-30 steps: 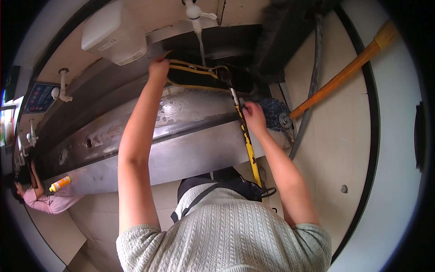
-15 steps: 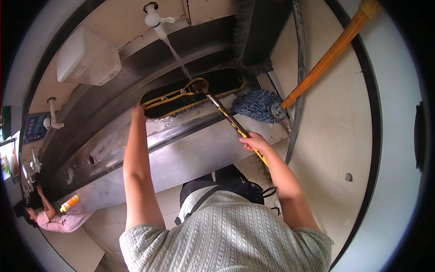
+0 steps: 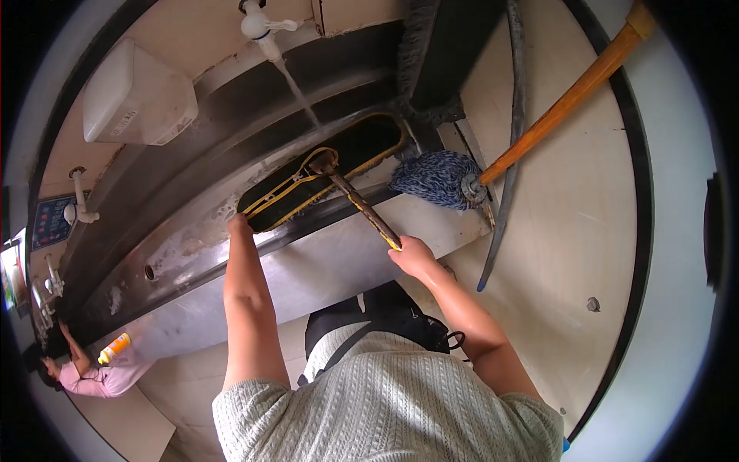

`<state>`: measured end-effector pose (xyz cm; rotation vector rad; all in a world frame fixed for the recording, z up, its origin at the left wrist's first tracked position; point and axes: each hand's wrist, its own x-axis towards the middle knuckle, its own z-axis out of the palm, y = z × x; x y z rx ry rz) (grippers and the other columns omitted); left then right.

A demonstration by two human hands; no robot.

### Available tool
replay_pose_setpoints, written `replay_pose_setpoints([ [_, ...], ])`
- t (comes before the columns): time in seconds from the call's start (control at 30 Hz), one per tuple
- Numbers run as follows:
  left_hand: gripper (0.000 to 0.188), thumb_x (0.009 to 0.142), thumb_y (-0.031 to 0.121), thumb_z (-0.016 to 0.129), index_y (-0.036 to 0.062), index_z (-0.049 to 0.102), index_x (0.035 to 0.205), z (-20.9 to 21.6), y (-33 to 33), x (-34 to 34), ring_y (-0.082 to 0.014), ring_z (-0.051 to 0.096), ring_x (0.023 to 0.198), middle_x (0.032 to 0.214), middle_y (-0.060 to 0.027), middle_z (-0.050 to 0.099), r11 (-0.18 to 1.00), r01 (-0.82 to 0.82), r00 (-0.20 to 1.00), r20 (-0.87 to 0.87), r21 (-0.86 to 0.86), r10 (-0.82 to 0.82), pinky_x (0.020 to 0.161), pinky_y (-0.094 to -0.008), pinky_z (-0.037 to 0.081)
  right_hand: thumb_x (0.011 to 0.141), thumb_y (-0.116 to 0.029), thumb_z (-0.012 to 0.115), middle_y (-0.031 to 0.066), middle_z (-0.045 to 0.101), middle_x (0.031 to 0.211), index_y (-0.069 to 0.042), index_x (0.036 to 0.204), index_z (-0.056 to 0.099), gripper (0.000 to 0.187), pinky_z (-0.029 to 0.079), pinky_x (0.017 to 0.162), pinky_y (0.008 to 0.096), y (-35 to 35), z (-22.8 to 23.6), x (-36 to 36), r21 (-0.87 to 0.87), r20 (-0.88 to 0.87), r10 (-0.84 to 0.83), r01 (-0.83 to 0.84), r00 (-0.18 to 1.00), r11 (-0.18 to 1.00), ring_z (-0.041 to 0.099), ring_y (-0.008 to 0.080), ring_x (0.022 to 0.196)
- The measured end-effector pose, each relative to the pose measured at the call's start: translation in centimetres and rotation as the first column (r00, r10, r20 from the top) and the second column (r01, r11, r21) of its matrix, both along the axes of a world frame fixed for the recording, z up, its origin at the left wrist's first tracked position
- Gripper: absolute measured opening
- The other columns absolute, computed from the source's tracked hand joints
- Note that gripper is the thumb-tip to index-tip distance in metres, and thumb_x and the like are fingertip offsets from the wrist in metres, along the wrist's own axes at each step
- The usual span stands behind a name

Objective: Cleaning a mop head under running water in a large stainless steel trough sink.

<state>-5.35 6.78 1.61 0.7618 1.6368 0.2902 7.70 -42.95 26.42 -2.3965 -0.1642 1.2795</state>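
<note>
At metal trough (image 3: 339,269), your left hand (image 3: 239,224) clamps end of flat mop head (image 3: 369,146), arm stretched forward; right hand (image 3: 416,256) grips worn handle (image 3: 363,209), forearm angled inward.

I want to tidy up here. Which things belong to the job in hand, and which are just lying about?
In the job:
flat mop head, left hand at its end
mop pole, right hand around it
running tap
metal trough

Apparently unused:
string mop
orange bottle
grey hose
</note>
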Motion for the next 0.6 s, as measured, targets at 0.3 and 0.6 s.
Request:
replay_pose_setpoints([
  [0.3,0.045,0.082,0.014,0.062,-0.0103,0.062,0.12,2.7,0.9,-2.6,-0.0366,0.069,0.102,0.121,-0.0249,0.065,0.878,0.448,0.837,-0.421,0.165,-0.348,0.088,-0.0449,0.056,0.086,-0.031,0.067,0.02,0.069,0.105,-0.002,0.11,0.063,0.038,0.051,0.087,0.0469,3.3,-1.8,-0.2,0.042,0.006,0.1,-0.1,0.995,0.994,0.065,0.0387,0.1],
  [0.6,0.037,0.087,0.025,0.062,0.0115,0.066,0.121,7.3,-12.7,17.9,-0.035,0.059,0.118,0.125,-0.014,0.063,-0.036,0.908,0.292,-0.694,0.416,-0.658,0.098,-0.0484,0.048,0.088,-0.026,0.065,0.0193,0.069,0.102,-0.003,0.104,0.062,0.028,0.052,0.083,0.0489,6.3,-4.8,-1.3,0.043,0.037,0.145,-0.147,0.989,0.988,0.066,0.0404,0.097],
])
